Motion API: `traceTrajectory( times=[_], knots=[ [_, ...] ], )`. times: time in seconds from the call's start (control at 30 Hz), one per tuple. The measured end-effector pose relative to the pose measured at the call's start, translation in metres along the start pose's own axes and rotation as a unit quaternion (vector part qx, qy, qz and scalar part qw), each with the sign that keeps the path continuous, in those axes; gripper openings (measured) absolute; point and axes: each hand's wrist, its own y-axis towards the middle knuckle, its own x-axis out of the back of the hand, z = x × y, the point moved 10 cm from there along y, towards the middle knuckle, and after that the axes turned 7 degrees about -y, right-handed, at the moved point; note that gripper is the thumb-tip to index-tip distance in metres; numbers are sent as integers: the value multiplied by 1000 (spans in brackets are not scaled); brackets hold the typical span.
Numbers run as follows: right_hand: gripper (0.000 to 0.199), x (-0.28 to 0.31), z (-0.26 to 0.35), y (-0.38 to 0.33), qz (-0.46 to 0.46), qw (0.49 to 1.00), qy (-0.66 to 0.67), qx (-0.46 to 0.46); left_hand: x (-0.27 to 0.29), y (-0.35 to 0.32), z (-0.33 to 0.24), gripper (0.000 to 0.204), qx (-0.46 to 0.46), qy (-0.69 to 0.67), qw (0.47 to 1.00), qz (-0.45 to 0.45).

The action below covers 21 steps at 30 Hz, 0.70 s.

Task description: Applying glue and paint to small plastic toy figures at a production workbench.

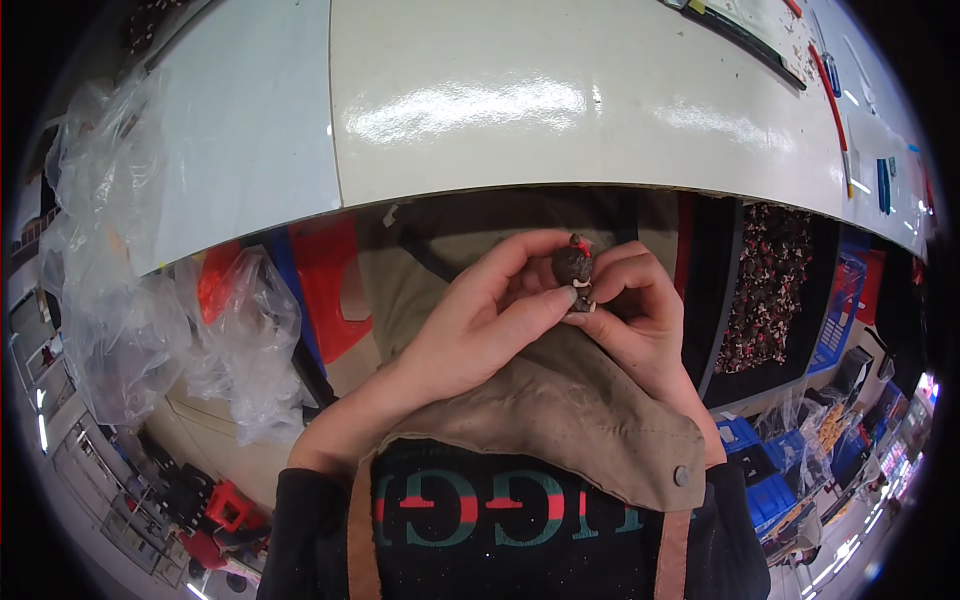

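Both hands met just below the near edge of the white tabletop (560, 110), over the person's lap. The left hand (480, 320) grasped a small dark figure (573, 266), its thumb laid across the lower front and its forefinger curled over from behind. The right hand (640, 310) closed on the same figure from the other side, fingers bent round its lower end, where a pale bit showed at the base. A small red piece sat at the top of the figure; what it was could not be told at this size.

The figure was clear of the tabletop, held in the air above a tan apron (560, 420) that covered the lap.

Judged from the grip, the work in hand was close fingertip handling of the figure: fitting, pressing or checking a small part at its top or base. The left hand seemed to steady it while the right worked at the lower end. A further move of that kind would call for a firm pinch from the left, so the figure did not turn, and light, exact pressure from the right, since the parts looked tiny and easy to drop into the lap.

Crumpled clear plastic bags (150, 300) hung to the left, and a dark bin (765, 290) of small speckled pieces stood to the right under the tabletop.
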Motion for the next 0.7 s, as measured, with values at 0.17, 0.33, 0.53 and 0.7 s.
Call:
traceTrajectory(
  times=[0.17,0.33,0.53,0.7],
  knots=[
    [26,-5,-3,2,11,1000,-9,4,3,2,1,43,7,8,1000,2],
    [26,-9,-10,2,3,992,119,-34,5,0,-1,41,-16,27,999,21],
    [24,-20,-17,-2,30,971,224,-82,7,-3,-2,37,-2,-91,996,18],
    [26,-13,-20,-8,6,979,151,-136,-4,0,4,35,29,-141,988,58]
  ],
)
